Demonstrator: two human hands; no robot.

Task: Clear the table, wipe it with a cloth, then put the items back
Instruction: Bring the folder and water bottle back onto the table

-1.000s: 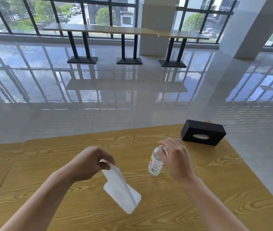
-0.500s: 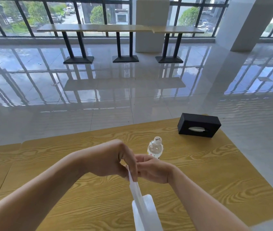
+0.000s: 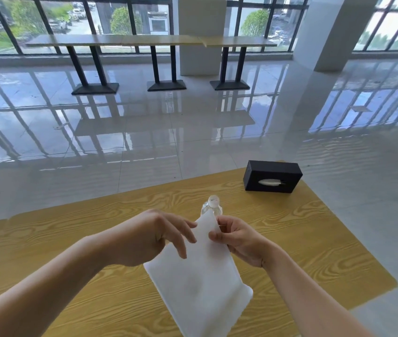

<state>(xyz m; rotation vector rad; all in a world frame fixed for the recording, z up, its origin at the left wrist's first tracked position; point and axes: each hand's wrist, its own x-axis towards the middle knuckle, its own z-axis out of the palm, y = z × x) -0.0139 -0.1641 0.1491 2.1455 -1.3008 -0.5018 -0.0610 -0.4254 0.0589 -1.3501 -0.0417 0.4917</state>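
Observation:
A white cloth (image 3: 200, 283) hangs spread out above the wooden table (image 3: 314, 239). My right hand (image 3: 241, 242) pinches its top right corner between thumb and fingers. My left hand (image 3: 154, 237) lies against the cloth's upper left edge with fingers loosely spread, and its thumb is hidden. Just behind the cloth's top edge a small clear water bottle (image 3: 212, 205) with a white cap stands upright, its lower part hidden. A black tissue box (image 3: 272, 176) sits at the table's far right corner.
The table's far edge and right edge border a glossy tiled floor (image 3: 168, 132). Long tables on black pedestal legs (image 3: 164, 66) stand by the windows far behind. A white pillar (image 3: 327, 32) rises at the back right.
The cloth was hanging narrow and edge-on from both hands; now it is opened out flat and held higher. My left hand's fingers have loosened while my right hand keeps its pinch.

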